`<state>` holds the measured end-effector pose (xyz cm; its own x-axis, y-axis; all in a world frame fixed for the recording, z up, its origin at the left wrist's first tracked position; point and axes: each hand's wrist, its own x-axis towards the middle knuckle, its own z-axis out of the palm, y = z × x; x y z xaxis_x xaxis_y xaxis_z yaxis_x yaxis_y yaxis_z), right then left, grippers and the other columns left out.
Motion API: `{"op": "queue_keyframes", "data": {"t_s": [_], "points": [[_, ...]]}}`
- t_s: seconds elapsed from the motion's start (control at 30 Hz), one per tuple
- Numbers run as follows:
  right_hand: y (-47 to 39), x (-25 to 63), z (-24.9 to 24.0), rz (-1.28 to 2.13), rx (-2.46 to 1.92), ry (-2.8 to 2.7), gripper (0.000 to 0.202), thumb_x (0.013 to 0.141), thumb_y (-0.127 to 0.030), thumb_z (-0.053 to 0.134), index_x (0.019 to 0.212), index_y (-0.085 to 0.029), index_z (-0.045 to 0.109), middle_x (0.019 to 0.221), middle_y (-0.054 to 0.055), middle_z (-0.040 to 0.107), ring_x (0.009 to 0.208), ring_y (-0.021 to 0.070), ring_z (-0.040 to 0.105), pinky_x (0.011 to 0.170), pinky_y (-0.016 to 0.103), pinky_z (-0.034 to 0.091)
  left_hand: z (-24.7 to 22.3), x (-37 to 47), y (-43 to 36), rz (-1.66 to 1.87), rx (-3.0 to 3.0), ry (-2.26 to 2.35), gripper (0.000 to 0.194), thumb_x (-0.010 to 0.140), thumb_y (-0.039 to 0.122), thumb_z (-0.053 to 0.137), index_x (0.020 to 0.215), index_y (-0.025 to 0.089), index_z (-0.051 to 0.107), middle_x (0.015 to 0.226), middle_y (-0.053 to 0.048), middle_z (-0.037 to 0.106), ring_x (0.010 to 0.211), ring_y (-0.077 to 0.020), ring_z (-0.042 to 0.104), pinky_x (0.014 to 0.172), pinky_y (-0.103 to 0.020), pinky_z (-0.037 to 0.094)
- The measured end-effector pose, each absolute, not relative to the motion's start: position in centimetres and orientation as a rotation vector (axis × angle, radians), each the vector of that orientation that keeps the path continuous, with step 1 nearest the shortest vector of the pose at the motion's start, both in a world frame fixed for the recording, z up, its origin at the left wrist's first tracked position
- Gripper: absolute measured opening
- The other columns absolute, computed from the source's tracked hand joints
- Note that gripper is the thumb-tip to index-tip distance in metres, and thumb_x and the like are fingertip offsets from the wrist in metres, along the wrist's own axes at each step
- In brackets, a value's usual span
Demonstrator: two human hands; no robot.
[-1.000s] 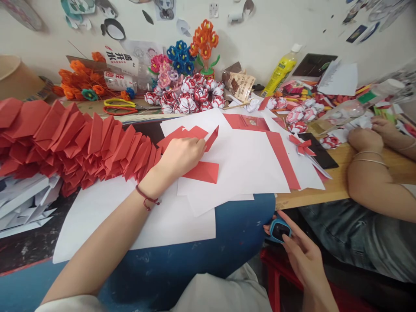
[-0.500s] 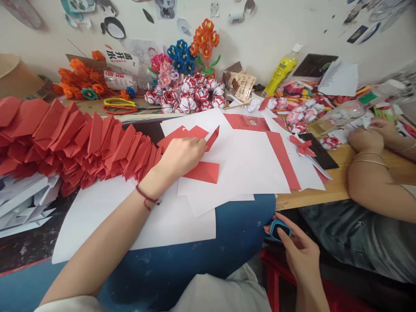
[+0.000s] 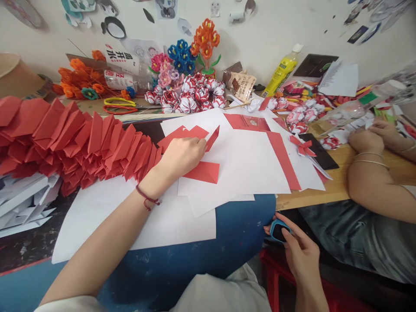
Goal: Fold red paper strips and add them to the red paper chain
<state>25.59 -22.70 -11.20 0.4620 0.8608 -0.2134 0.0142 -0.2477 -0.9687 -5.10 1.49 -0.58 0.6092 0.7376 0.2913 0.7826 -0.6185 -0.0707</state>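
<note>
On the counter, my left hand [image 3: 182, 156] pinches a folded red paper piece [image 3: 208, 139]; my right hand [image 3: 300, 255] grips a blue watch [image 3: 277, 229] below the edge.
With my eyes split, the piece could slip and nudge the red stack [image 3: 81, 143].

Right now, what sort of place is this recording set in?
Probably a paper-craft worktable: a row of folded red paper pieces, paper flower balls by the wall, and loose white sheets under the left hand.

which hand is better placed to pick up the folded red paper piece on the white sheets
Left. The left hand already rests on the folded red paper piece, while the right hand is down below the table edge, touching a blue smartwatch.
</note>
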Motion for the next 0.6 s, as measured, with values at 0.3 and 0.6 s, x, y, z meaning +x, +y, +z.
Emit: {"op": "queue_keyframes", "data": {"t_s": [0.3, 0.6], "points": [[-22.47, 25.42, -11.43, 0.914, -1.616, -0.797, 0.042, 0.079, -0.033, 0.074, 0.119, -0.022, 0.070, 0.091, 0.008, 0.078, 0.081, 0.0273, 0.074, 0.087, 0.042, 0.057, -0.68, -5.11, 1.58, -0.343, -2.639, -1.255, 0.031, 0.095, 0.020, 0.038, 0.077, 0.011, 0.060, 0.066, -0.009, 0.060, 0.055, -0.0155, 0.050, 0.050, -0.027, 0.026], [-22.60, 25.53, -11.45, 0.919, -1.612, -0.787, 0.044, 0.079, -0.037, 0.072, 0.120, -0.021, 0.070, 0.087, 0.009, 0.078, 0.078, 0.0288, 0.074, 0.081, 0.043, 0.059, -0.65, -5.04, 1.54, -0.340, -2.606, -1.255, 0.032, 0.096, 0.021, 0.037, 0.076, 0.011, 0.060, 0.064, -0.008, 0.060, 0.053, -0.0149, 0.049, 0.049, -0.027, 0.021]]}}
